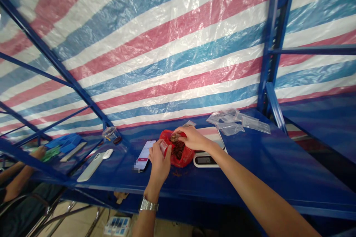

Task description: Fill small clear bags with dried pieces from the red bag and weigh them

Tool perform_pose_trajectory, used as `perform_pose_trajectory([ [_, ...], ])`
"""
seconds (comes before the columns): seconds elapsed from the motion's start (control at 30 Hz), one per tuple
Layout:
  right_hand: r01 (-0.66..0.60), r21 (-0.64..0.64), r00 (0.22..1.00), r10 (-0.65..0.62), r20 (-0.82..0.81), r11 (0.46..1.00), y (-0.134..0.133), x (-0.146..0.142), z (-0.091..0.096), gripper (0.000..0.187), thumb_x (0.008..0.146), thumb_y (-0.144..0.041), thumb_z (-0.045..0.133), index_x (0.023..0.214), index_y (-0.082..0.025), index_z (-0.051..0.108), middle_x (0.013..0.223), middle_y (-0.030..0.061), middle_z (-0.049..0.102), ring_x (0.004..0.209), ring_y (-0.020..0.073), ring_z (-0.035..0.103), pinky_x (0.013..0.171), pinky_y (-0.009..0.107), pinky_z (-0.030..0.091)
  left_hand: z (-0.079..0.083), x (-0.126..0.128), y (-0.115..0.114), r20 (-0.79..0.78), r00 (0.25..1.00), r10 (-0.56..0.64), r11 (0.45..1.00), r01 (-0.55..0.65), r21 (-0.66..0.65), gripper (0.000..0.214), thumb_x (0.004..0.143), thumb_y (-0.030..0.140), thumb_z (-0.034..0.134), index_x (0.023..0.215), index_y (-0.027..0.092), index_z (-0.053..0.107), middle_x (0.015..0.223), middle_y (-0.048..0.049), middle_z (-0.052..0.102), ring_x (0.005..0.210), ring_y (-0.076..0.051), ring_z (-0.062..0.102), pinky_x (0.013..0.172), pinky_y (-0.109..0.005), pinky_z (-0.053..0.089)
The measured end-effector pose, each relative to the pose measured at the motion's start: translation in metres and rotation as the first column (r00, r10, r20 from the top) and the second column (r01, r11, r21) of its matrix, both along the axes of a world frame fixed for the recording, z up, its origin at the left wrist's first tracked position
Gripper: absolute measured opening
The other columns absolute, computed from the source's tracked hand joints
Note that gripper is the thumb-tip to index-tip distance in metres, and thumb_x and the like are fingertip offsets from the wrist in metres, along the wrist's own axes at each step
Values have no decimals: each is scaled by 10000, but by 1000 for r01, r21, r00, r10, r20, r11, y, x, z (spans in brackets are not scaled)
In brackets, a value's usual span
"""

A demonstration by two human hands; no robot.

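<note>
A red plastic bag [180, 159] holding dark dried bits lies open on the blue shelf top [250, 170]. My left hand [159, 161], with a metal watch on its wrist, is closed on a small clear bag [164, 147] at the red bag's left edge. My right hand [193, 139] is closed around a small brown scoop-like cup [174, 137] above the red bag's mouth. A white digital scale [207, 157] sits just behind and right of the red bag, partly under my right forearm.
A phone [144, 159] lies left of the bag. Farther left are a white remote-like bar [90, 168], a clear cup [110, 134] and blue items [66, 142]. Empty clear bags [236, 121] lie at the back right. Another person's arm [19, 170] rests at far left.
</note>
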State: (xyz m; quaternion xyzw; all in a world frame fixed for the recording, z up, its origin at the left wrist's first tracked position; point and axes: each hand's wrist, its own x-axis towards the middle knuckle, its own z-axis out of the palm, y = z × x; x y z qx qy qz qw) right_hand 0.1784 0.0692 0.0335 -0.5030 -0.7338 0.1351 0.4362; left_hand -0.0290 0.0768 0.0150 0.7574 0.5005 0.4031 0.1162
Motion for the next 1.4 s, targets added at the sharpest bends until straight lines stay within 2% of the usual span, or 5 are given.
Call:
perform_pose_trajectory([
  [0.27,-164,23,986,164,-12,986,-12,-21,10,268,864,-76,694,1085,-218,749,1097,51,782,1002,222,705,919,325,501,-35,2,5,-57,996,-67,997,69,31,386,1027,314,446,1389,198,514,1297,-161,619,1172,-318,549,991,-515,438],
  [0.67,-197,144,977,182,107,970,-20,-35,9,518,848,75,488,1184,-239,727,1268,64,664,1152,195,651,1024,297,500,-29,4,-3,118,991,-62,998,59,22,536,894,382,700,1377,225,529,1293,-135,613,1221,-315,555,1062,-513,429],
  [0.97,-89,223,996,83,37,971,-16,-28,10,439,950,-33,474,1251,-255,702,1318,83,652,1206,212,630,1064,357,492,-25,0,0,218,976,-1,1000,4,-10,407,883,363,735,1266,264,640,1216,-97,690,1185,-307,604,1079,-529,401],
  [1.2,0,-34,938,12,345,999,-19,-4,15,357,769,-1,642,1017,-214,786,1080,77,756,1100,270,639,1029,423,424,-25,-3,-5,249,968,39,990,-72,125,257,984,395,585,1185,239,623,1166,-102,709,1099,-294,644,1012,-496,446],
  [1.4,45,-22,914,-33,405,999,-17,-16,-1,379,752,24,619,1020,-201,763,1108,67,779,1123,252,632,993,390,342,-22,-1,-14,160,985,65,992,-80,93,270,1001,441,534,1139,214,582,1041,-109,705,951,-287,686,838,-414,525],
])
